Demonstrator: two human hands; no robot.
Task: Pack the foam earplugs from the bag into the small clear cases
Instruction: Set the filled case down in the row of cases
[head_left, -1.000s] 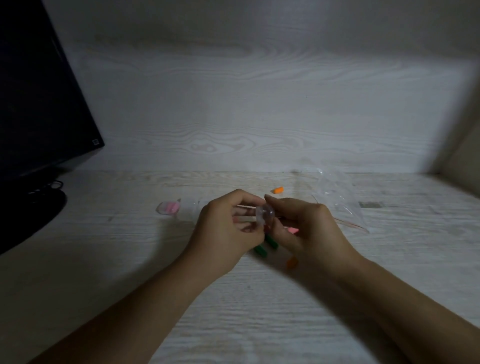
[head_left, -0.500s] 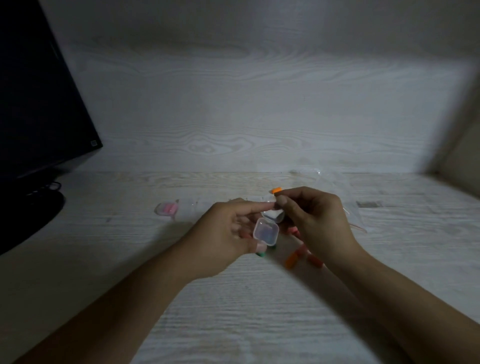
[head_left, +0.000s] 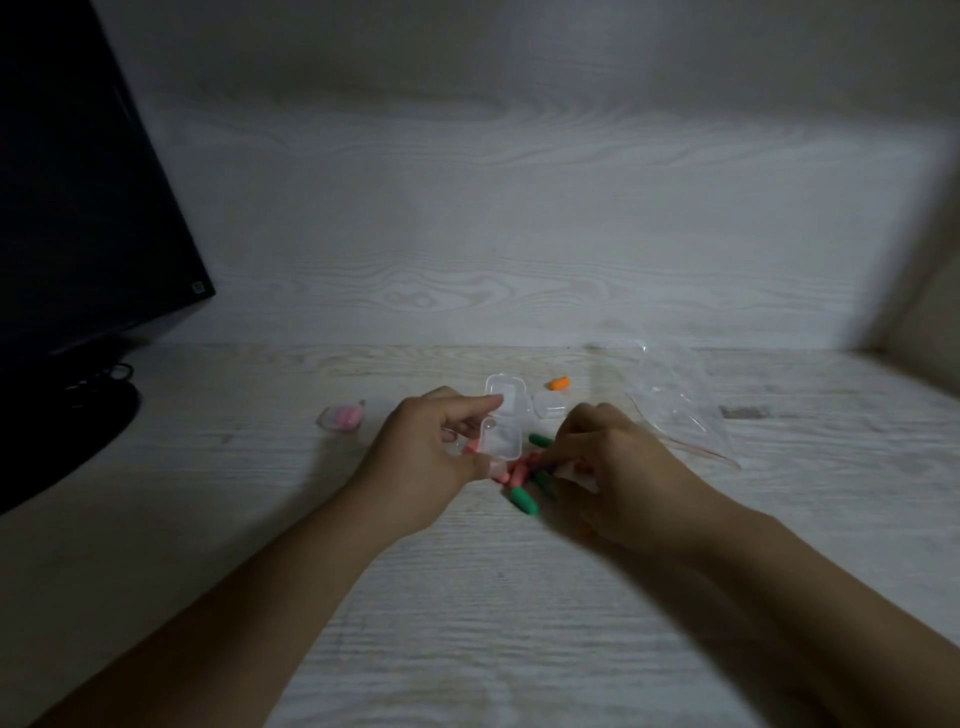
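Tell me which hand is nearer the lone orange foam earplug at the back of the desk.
Right. The right hand sits just in front of the lone orange foam earplug, reaching into the loose earplugs. The left hand is farther to its left, holding the open small clear plastic case.

Illumination is dim and cool, brightest on the back wall (head_left: 519, 234) toward 12 o'clock, falling to heavy shadow at 4, 8 and 10 o'clock, with wide-angle bowing at the edges and soft, grainy detail throughout.

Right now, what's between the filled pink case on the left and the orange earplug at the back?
Head view: the left hand holding the open clear case, plus another small case beside the orange earplug. Pink case.
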